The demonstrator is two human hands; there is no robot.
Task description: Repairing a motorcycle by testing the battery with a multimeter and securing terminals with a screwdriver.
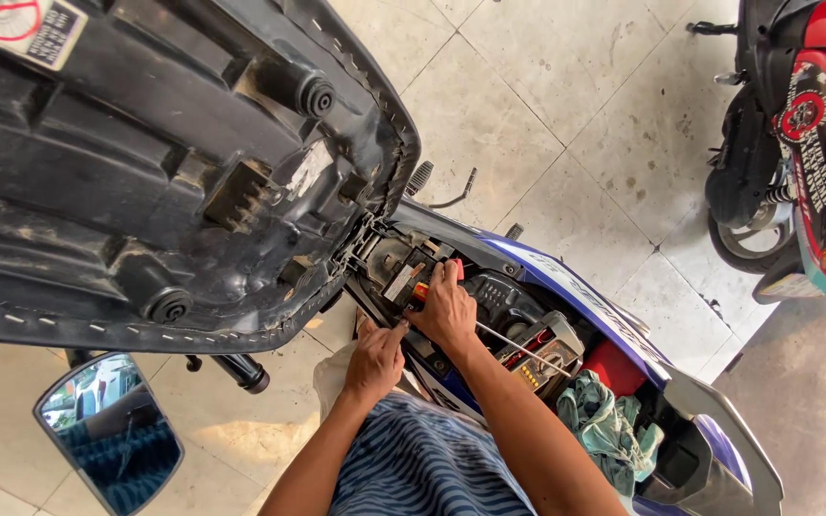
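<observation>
I look down into the open under-seat bay of a blue and white scooter (566,277). Its black seat (145,162) is flipped up, underside showing, filling the upper left. My right hand (446,311) rests on a small component with a red and orange part (420,287) near the front of the bay, fingers curled on it. My left hand (375,361) is just beside it, lower left, fingers bent against the bay's edge. What either hand pinches is hidden.
A thin metal rod (523,349) lies across the bay over a red and black box (547,344). A green rag (609,425) sits further back. A mirror (107,430) is at lower left. Another red and black scooter (805,143) stands at right on the tiled floor (547,86).
</observation>
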